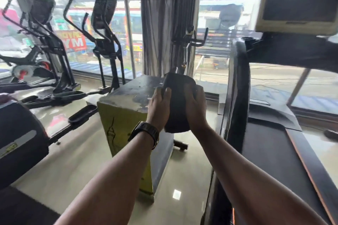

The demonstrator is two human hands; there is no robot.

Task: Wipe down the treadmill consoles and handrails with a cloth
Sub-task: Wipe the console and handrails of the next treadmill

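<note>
A dark grey cloth (178, 100) is held up between both hands, folded into a pad, in front of a box-shaped stand. My left hand (159, 105), with a black watch on its wrist, grips the cloth's left edge. My right hand (196, 108) grips its right edge, fingers curled over the top. To the right stands a treadmill: its beige console with a dark screen (297, 4) is at the upper right, its thick black handrail (237, 86) runs down beside my right hand, and its belt (270, 155) lies below.
A worn black-topped stand with yellow sides (126, 97) sits just behind the hands. Two elliptical trainers (104, 42) line the window at the left, and a dark machine housing (20, 137) is at the near left. Grey curtains (168, 23) hang at centre. Glossy tiled floor (76, 160) lies between.
</note>
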